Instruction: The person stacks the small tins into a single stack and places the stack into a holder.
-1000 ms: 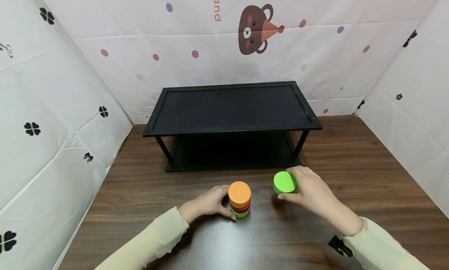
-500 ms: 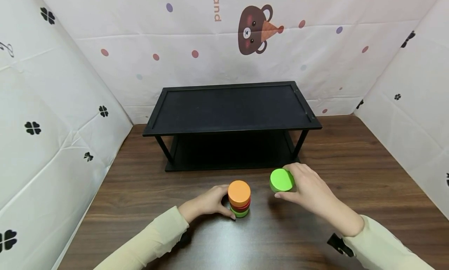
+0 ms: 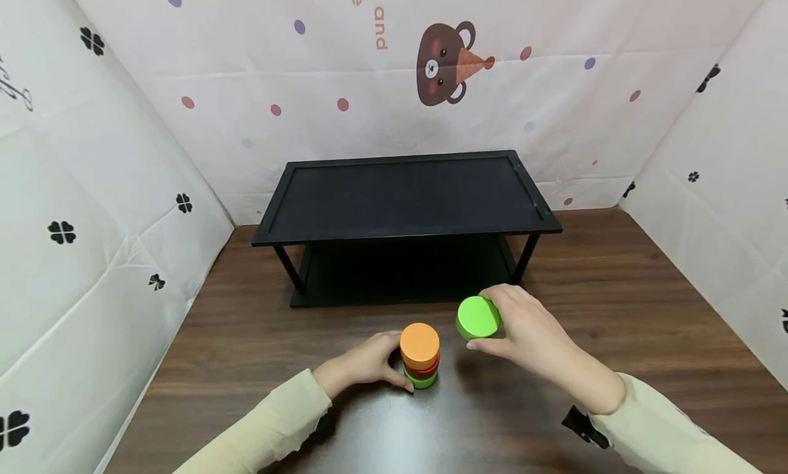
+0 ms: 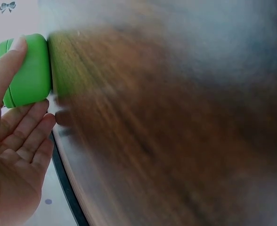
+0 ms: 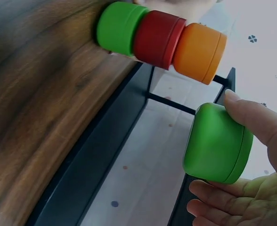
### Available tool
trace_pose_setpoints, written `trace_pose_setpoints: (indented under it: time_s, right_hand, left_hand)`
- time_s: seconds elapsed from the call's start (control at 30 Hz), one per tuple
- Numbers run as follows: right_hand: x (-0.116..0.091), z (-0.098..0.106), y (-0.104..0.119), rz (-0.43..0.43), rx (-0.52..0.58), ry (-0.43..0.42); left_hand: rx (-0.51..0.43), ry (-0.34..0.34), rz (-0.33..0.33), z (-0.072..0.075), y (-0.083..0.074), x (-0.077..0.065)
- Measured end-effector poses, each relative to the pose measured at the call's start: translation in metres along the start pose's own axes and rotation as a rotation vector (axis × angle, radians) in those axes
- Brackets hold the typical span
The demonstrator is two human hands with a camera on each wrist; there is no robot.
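Observation:
A stack of three round discs stands on the wooden table (image 3: 615,303): an orange disc (image 3: 420,342) on top, a red disc (image 5: 159,33) under it, a green disc (image 4: 30,75) at the bottom. My left hand (image 3: 369,361) grips the bottom of the stack from the left. My right hand (image 3: 523,330) holds a second green disc (image 3: 477,317) in the air, just right of the stack and higher than its top. In the right wrist view this green disc (image 5: 217,143) sits between thumb and fingers.
A black two-level shelf (image 3: 406,200) stands behind the discs, its top bare. White patterned cloth walls (image 3: 92,187) close in the left, back and right sides.
My right hand has carried the green disc leftwards, closer to the stack. My left hand stays at the stack.

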State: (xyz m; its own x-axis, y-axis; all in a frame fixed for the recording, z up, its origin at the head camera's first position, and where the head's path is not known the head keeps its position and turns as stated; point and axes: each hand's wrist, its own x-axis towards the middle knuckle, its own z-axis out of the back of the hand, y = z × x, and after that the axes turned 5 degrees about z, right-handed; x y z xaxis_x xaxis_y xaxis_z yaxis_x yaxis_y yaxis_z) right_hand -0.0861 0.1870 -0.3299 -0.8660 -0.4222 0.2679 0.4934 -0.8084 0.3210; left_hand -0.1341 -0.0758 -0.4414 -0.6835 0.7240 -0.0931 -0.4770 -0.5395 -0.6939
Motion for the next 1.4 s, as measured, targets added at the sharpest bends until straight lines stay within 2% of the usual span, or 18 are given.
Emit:
trace_pose_setpoints:
  time_s: [0.5, 0.87, 1.13, 1.4]
  right_hand:
    - [0.013, 0.001, 0.015, 0.103, -0.001, -0.012]
    - [0.020, 0.002, 0.022, 0.135, 0.017, 0.015]
    - [0.022, -0.002, 0.024, 0.155, 0.034, 0.011]
    - [0.025, -0.005, 0.029, 0.184, 0.043, 0.014]
  left_hand:
    - [-0.015, -0.007, -0.029, 0.000, 0.000, 0.000]
    - [-0.012, 0.002, -0.019, 0.002, -0.002, 0.001]
    - [-0.017, -0.004, -0.039, 0.002, 0.000, 0.001]
    - [-0.020, 0.007, -0.012, 0.002, 0.000, 0.001]
